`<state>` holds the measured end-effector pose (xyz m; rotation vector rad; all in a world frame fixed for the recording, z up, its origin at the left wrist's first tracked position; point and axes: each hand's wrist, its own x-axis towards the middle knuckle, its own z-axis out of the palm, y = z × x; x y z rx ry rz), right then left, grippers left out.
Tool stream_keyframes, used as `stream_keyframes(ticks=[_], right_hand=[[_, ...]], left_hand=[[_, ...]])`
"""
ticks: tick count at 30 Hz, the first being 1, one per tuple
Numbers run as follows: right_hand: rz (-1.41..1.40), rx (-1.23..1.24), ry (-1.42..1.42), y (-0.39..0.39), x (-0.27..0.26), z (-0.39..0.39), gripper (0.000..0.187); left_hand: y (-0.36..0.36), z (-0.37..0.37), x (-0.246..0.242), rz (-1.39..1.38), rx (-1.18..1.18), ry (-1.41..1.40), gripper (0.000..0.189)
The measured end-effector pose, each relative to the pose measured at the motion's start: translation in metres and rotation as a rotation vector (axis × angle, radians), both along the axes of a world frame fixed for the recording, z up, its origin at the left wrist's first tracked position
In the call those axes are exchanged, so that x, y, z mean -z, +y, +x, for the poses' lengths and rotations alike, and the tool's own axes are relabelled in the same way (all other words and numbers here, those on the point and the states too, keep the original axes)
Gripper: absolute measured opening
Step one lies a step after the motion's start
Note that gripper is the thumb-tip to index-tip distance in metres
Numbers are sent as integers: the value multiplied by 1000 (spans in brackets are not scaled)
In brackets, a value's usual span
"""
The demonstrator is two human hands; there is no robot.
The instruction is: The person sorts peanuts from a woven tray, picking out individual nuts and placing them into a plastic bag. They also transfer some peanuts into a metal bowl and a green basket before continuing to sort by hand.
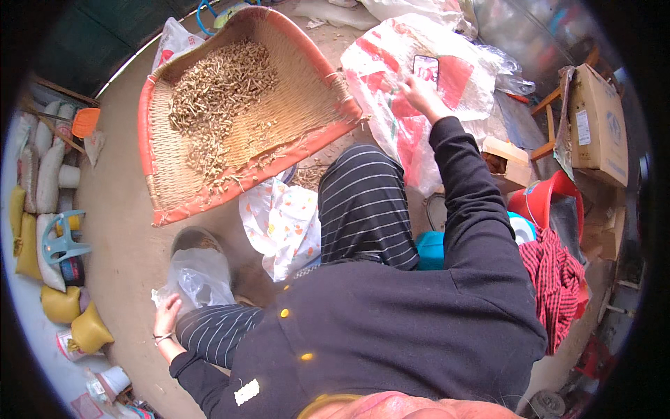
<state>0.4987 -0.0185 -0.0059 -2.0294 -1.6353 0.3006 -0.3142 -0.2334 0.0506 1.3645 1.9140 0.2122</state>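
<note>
My right hand [423, 97] reaches over a red-and-white woven plastic sack [463, 86]. Its fingertips are at the lower left of a smartphone [426, 69], which lies on the sack with its screen lit. Low on the left, my left hand [168, 313] holds the edge of a clear plastic bag [201, 280] by my left knee. The bag partly covers a grey shoe [198, 240]. Ahead of me is a large woven winnowing basket [303, 99] with a red-bound rim. Many short, dry brown pieces [225, 94] are heaped in it.
A white patterned cloth or bag [285, 225] lies between my legs. Yellow and white filled bags [52, 173] and a light-blue plastic stool [65, 238] line the left wall. At right are a cardboard box [596, 125], a red bucket [542, 201] and a red-black checked cloth [552, 283].
</note>
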Motion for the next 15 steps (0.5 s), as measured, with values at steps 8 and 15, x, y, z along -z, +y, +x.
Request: stream_keyframes(ticks=[8, 15], right_hand=[[-68, 181, -96, 14, 71, 86, 32], [275, 194, -22, 36, 63, 98, 28]], left_hand=[[-42, 34, -17, -16, -297, -317, 30], [-27, 117, -60, 188, -332, -228, 21]])
